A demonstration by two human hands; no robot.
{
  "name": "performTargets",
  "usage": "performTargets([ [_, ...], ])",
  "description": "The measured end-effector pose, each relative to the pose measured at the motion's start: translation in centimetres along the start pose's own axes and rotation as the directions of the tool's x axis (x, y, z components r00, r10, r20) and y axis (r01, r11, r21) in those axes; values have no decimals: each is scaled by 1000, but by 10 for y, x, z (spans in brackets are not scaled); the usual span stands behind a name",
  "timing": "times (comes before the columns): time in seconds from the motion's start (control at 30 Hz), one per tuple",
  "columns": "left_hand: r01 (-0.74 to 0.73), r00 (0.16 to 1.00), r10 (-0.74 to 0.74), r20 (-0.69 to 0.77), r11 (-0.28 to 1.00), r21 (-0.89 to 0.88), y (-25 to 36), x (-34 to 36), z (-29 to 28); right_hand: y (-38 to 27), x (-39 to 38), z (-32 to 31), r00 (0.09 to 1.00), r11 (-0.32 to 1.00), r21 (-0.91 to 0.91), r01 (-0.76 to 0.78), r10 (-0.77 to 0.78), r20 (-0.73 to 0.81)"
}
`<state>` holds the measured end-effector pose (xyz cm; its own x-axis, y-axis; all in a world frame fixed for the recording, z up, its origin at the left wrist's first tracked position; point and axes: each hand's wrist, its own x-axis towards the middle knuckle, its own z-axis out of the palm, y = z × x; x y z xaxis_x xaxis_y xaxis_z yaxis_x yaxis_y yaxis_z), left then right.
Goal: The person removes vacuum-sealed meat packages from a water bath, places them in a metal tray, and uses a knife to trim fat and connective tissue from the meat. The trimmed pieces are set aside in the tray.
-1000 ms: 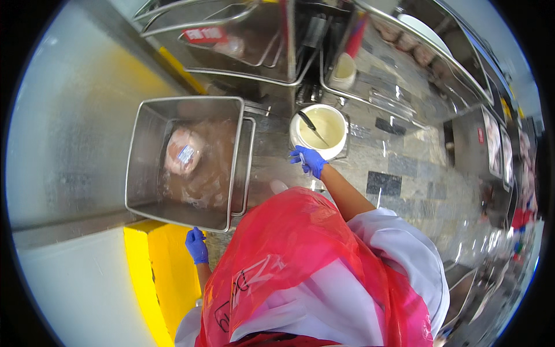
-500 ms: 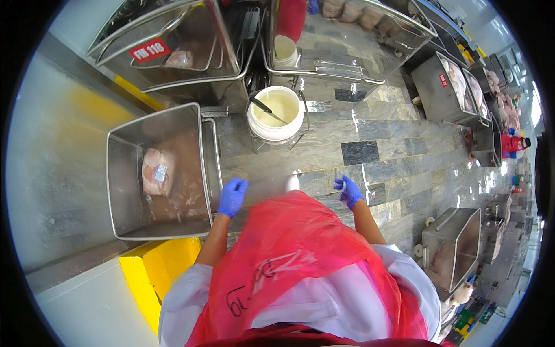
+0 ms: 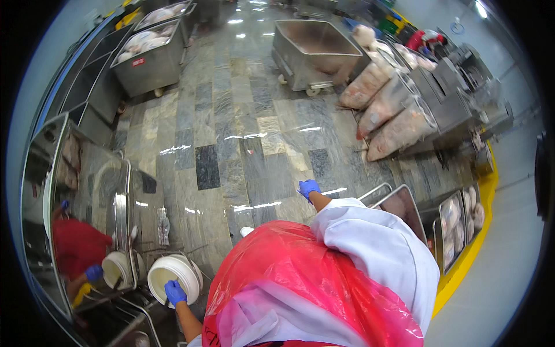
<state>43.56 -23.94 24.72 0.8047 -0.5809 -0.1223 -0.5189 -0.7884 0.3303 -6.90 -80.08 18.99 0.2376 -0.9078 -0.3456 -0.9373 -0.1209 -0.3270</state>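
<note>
My left hand [image 3: 175, 292], in a blue glove, is at the rim of a round white bucket [image 3: 157, 272] at lower left. Its fingers are closed around the black handle of a knife [image 3: 166, 302]; the blade is hidden from here. My right hand [image 3: 309, 188], also blue-gloved, hangs in front of me over the tiled floor, fingers curled in. What it holds, if anything, is too small to tell. A red plastic apron [image 3: 277, 248] covers my front over white sleeves.
A shiny steel bin [image 3: 130, 191] beside the bucket mirrors me. Steel carts with pale meat [image 3: 147, 41] stand far left; a wheeled steel cart [image 3: 315, 55] is ahead. Long bagged meat pieces [image 3: 399, 136] lean at right, near a person in red [image 3: 425, 41]. Smaller bins [image 3: 402, 211] line the right wall.
I have turned to the right, so the bucket now lies at lower left. My left hand has moved to the bucket and taken hold of the knife. The bin at left has left the view.
</note>
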Motion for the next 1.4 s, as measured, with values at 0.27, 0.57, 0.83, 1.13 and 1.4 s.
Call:
performTargets([
  [0.27,-75,930,-139,340,834,546,-32,31,1,-28,-93,-16,991,984,139,-110,118,-56],
  [0.57,-152,895,-126,428,816,558,-100,53,44,-22,-183,4,865,827,340,-448,497,-71],
  [0.83,-218,772,-203,602,806,551,-94,81,22,-47,-209,4,781,738,492,-463,602,-167],
  [1.13,-473,619,35,785,814,336,163,190,73,12,-144,28,714,794,559,-238,533,-454],
  [1.4,-591,493,236,837,797,123,485,234,138,104,-49,-74,625,496,866,-66,697,-351],
])
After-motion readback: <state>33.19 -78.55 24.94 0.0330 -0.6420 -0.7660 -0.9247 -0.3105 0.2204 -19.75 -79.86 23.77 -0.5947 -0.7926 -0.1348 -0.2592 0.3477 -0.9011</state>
